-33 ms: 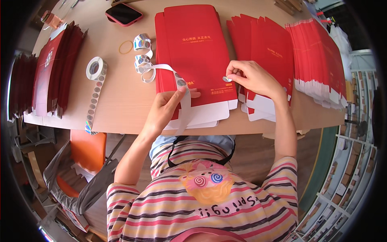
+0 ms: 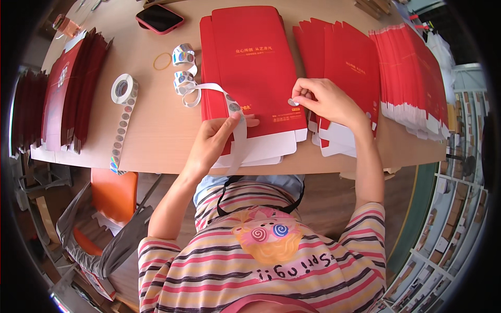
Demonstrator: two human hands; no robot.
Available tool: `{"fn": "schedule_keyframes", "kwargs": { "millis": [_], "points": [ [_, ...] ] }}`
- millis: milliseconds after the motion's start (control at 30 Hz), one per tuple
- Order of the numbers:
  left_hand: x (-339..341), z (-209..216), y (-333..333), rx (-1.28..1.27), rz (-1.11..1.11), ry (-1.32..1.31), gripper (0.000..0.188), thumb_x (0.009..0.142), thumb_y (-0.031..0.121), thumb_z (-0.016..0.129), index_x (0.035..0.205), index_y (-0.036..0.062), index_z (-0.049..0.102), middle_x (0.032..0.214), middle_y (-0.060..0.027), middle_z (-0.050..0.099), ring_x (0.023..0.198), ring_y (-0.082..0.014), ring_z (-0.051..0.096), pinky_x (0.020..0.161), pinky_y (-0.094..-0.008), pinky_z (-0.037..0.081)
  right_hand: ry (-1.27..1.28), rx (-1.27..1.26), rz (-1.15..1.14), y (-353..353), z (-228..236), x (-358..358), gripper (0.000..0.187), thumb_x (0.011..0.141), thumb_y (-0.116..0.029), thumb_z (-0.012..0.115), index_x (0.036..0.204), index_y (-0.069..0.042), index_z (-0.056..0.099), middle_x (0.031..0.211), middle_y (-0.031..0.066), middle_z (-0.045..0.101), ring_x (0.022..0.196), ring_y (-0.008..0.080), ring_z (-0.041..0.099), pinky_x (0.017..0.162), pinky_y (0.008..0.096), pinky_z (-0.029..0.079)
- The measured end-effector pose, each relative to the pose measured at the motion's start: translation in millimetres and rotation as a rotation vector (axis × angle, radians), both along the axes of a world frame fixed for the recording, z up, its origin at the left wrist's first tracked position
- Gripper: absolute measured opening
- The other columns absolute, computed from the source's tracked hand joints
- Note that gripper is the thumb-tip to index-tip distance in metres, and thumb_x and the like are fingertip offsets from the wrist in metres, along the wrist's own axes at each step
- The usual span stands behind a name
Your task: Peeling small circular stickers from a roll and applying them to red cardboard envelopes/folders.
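My left hand (image 2: 211,143) is closed on a strip of round silver stickers (image 2: 234,107), the thumb pressing it. The strip's bare white backing hangs down past my wrist, and its other end curls away in loops on the table. Pinched between my right thumb and forefinger is one round silver sticker (image 2: 293,102), held over the lower right of the top carton. My right hand (image 2: 326,101) is closed. Under both hands lies a stack of flat red cartons (image 2: 250,68) with white flaps toward me.
More flat red cartons (image 2: 352,73) overlap to the right, beside a fanned row (image 2: 412,73). Red cartons (image 2: 68,94) stand at the left. A sticker roll (image 2: 124,88), a rubber band (image 2: 162,61) and a phone (image 2: 159,19) lie on the table (image 2: 151,125). An orange chair (image 2: 115,195) stands below.
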State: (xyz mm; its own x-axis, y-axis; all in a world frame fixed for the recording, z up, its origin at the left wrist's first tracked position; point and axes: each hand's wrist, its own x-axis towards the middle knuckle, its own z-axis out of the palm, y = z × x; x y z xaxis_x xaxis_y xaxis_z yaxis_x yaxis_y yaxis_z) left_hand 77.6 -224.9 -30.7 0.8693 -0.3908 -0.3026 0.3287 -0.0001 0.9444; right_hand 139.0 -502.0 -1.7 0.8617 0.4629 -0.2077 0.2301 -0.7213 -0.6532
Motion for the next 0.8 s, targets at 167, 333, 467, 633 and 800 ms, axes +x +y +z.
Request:
{"fn": "schedule_keyframes", "kwargs": {
  "millis": [167, 333, 467, 633, 800],
  "points": [
    [0.1, 2.2, 2.7, 0.047, -0.023, 0.029, 0.055, 0.103, 0.043, 0.043, 0.113, -0.0042, 0.069, 0.118, -0.0143, 0.068, 0.111, -0.0187, 0.061, 0.102, -0.0322, 0.044, -0.233, -0.201, -0.117, 12.1, -1.2, -17.9, 0.020, 0.090, -0.020, 0.067, 0.090, -0.002, 0.057, 0.068, 0.0082, 0.061, 0.062, 0.0196, 0.060, 0.061, 0.0342, 0.048],
    [0.5, 3.4, 4.0, 0.016, -0.016, 0.036, 0.053, 0.103, 0.042, 0.044, 0.112, -0.0039, 0.069, 0.112, -0.0131, 0.069, 0.104, -0.0163, 0.062, 0.095, -0.0304, 0.047, -0.261, -0.004, -0.569, 6.0, -16.6, -37.7, 0.036, 0.087, -0.036, 0.072, 0.090, -0.003, 0.059, 0.071, 0.0119, 0.067, 0.068, 0.0246, 0.068, 0.062, 0.0350, 0.052],
    [0.9, 3.4, 5.2, -0.100, 0.046, -0.016, 0.043, 0.104, 0.031, 0.045, 0.119, -0.0047, 0.065, 0.110, -0.0147, 0.069, 0.102, -0.0189, 0.064, 0.091, -0.0309, 0.051, -0.078, 0.120, -0.583, 19.1, -30.0, -41.3, 0.036, 0.084, -0.034, 0.076, 0.086, -0.001, 0.061, 0.071, 0.0077, 0.065, 0.065, 0.0145, 0.060, 0.060, 0.0297, 0.048],
    [6.6, 13.7, 13.2, -0.314, 0.048, 0.098, 0.041, 0.102, 0.022, 0.044, 0.127, -0.0083, 0.054, 0.117, -0.0215, 0.065, 0.112, -0.0289, 0.063, 0.098, -0.0393, 0.050, -0.089, 0.272, -0.638, 16.1, -40.2, -48.3, 0.025, 0.088, -0.022, 0.072, 0.089, 0.000, 0.062, 0.073, 0.0070, 0.064, 0.067, 0.0130, 0.059, 0.061, 0.0287, 0.047],
    [15.2, 25.2, 18.8, -0.453, 0.030, 0.174, 0.042, 0.102, 0.021, 0.043, 0.129, -0.0093, 0.049, 0.118, -0.0228, 0.064, 0.110, -0.0310, 0.064, 0.096, -0.0389, 0.052, -0.130, 0.483, -0.677, 16.8, -40.3, -56.2, 0.016, 0.092, -0.014, 0.066, 0.096, 0.002, 0.061, 0.084, 0.0105, 0.071, 0.072, 0.0133, 0.063, 0.065, 0.0282, 0.049]
  ]
}}
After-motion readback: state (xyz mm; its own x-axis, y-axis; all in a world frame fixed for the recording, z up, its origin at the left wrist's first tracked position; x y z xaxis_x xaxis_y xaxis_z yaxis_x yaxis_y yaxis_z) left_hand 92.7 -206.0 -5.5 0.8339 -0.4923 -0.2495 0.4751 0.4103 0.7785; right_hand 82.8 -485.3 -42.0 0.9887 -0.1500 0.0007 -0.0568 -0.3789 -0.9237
